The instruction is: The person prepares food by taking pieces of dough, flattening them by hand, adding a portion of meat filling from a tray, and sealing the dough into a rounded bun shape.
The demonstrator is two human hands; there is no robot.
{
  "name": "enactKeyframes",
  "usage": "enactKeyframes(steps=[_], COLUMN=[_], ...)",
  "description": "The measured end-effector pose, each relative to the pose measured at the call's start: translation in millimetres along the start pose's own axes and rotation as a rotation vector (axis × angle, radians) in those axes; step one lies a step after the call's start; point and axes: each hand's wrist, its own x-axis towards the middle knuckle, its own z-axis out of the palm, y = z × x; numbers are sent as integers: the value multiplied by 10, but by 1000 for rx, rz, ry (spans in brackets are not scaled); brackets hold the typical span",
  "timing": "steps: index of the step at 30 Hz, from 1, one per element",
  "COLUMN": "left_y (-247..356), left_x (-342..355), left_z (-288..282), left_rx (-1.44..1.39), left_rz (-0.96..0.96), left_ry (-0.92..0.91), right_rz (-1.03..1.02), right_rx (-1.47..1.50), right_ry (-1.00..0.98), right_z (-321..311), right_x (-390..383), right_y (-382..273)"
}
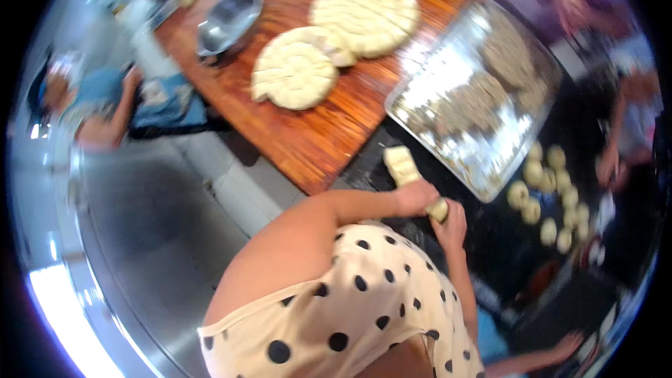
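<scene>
A pale dough roll lies on the black worktop in front of me, its far part resting on the surface. My left hand is closed around the roll near its close end. Just to the right, my right hand has its fingers closed at the short dough end that sticks out past my left hand. The two hands are almost touching. Whether that end is still joined to the roll is hidden under my left hand.
A metal tray with a brownish mass stands beyond my hands. Several dough balls lie to the right. Coiled dough and a metal bowl sit on the wooden table. Other people are around the worktops.
</scene>
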Motion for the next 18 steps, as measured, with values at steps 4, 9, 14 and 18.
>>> enactKeyframes(steps=[4,9,14,18], left_y=[13,-21,68,155], left_x=[-17,-52,60,82], left_z=[-110,-81,-178,-282], left_rx=[-66,-29,30,-21], left_rz=[-46,88,126,114], left_ry=[-100,-77,-79,-48], right_rz=[332,878,917,928], right_rx=[-73,-157,-178,-127], right_ry=[93,-140,124,573], right_z=[-282,-772,-483,-183], right_x=[-249,-529,-689,-585], right_y=[-41,78,544,758])
